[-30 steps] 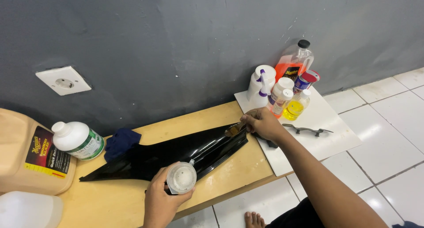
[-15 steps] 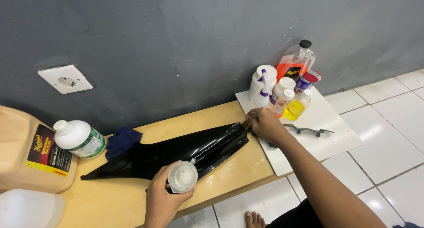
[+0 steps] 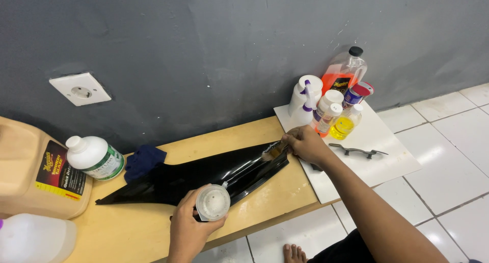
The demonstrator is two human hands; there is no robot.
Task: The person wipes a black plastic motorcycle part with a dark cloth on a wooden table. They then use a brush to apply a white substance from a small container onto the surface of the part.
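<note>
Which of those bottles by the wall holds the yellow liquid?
The small clear bottle at the front right of the cluster on the white board. The big jug behind it holds orange liquid, and the spray bottle is white.

A dark grey painted wall (image 3: 204,44) carries a white wall socket (image 3: 80,88). Below it runs a light wooden counter (image 3: 127,232), standing on a glossy white tiled floor (image 3: 448,161).

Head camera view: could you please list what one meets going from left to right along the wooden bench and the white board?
Tan jug → white bottle → blue cloth → left hand holding a small round container → black panel → right hand with a brush → cluster of bottles → dark handle piece.
</note>
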